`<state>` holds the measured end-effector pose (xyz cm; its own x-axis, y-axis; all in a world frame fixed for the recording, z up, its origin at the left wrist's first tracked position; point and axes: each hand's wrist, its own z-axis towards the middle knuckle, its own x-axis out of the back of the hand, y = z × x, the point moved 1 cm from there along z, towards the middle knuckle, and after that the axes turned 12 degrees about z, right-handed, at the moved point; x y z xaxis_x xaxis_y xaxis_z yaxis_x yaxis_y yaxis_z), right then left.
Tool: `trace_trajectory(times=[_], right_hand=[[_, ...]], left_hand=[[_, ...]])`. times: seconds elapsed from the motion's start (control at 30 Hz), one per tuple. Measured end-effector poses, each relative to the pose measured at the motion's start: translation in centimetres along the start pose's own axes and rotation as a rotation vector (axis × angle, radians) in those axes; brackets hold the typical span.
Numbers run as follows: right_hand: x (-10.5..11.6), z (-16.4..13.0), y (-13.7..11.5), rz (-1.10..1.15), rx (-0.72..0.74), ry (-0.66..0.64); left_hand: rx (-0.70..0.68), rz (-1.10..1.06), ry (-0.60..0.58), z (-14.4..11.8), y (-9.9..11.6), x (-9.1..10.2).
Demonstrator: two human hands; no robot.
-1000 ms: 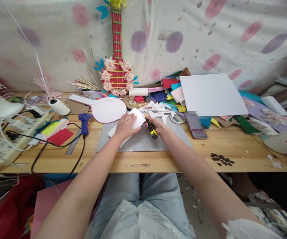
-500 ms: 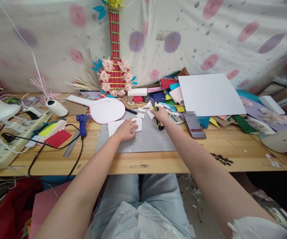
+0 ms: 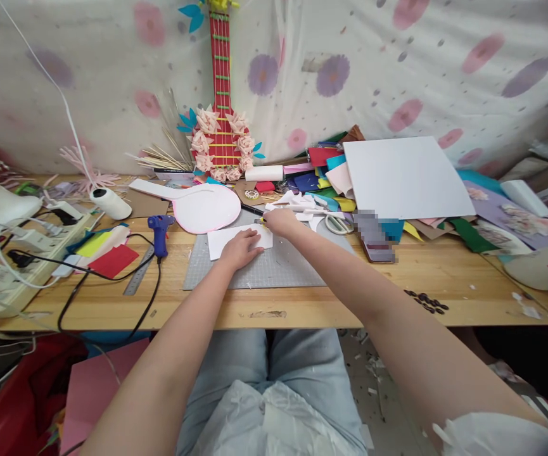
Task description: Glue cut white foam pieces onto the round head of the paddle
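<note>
My left hand (image 3: 241, 249) lies with its fingers stretched over a white board piece (image 3: 219, 242), pressing it on the grey cutting mat (image 3: 207, 271). My right hand (image 3: 279, 223) is closed around a utility knife (image 3: 263, 220); only its front end shows at the fingers, close to the board piece's upper right edge. The rest of the knife is hidden by the hand. Beyond the left hand lies a white paddle-shaped cutout (image 3: 207, 208) with a pink edge. A black pen (image 3: 251, 208) rests between that cutout and my right hand. White offcuts (image 3: 297, 201) are heaped behind the right hand.
A blue glue gun (image 3: 160, 234) with its black cord and a steel ruler (image 3: 138, 272) lie at left. Scissors (image 3: 337, 223), a phone (image 3: 373, 237) and a large white sheet (image 3: 404, 177) are at right. A flower-trimmed red guitar model (image 3: 221, 139) stands at the back.
My right hand has lifted the utility knife from the right side of the mat and moved left with it, to the board piece. My left hand still holds the board down.
</note>
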<state>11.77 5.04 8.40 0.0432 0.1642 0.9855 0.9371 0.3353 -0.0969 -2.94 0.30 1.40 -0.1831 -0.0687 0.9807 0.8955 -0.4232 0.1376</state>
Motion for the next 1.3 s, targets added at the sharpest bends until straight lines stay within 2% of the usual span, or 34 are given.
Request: trace_trajectory(times=[0.17,0.5,0.67,0.77,0.87,0.97,1.07,1.17,1.3], right_hand=[[-0.2,-1.1,1.8,-0.036,0.044,-0.039],[-0.5,-6.6,5.6,-0.029,0.005,-0.086],[-0.2,-6.8,6.2,0.2,-0.096,-0.129],[0.1,-5.7,5.7,0.272,-0.148,-0.045],[-0.1,-4.2,4.5,0.218,-0.127,0.014],[-0.4,-2.7,3.2,0.163,-0.06,0.023],[-0.7,-1.7,1.7,0.13,-0.072,0.02],[-0.6,-1.0,0.3,0.107,-0.087,-0.002],[-0.3,0.1,-0.9,0.077,-0.072,-0.037]], left_hand=[[0.002,0.02,-0.016,0.0,0.3,0.3],[-0.009,0.038,0.001,0.2,0.1,0.5],[-0.066,0.051,-0.009,0.4,-0.2,0.4],[0.026,0.055,-0.009,0.7,0.8,0.3],[0.169,0.069,0.009,1.2,2.3,0.4],[0.114,0.133,0.027,1.5,3.2,1.0],[0.039,0.179,0.004,1.4,2.9,1.5],[0.061,0.15,-0.022,0.9,2.1,1.4],[0.085,0.113,0.0,0.3,1.8,0.6]])
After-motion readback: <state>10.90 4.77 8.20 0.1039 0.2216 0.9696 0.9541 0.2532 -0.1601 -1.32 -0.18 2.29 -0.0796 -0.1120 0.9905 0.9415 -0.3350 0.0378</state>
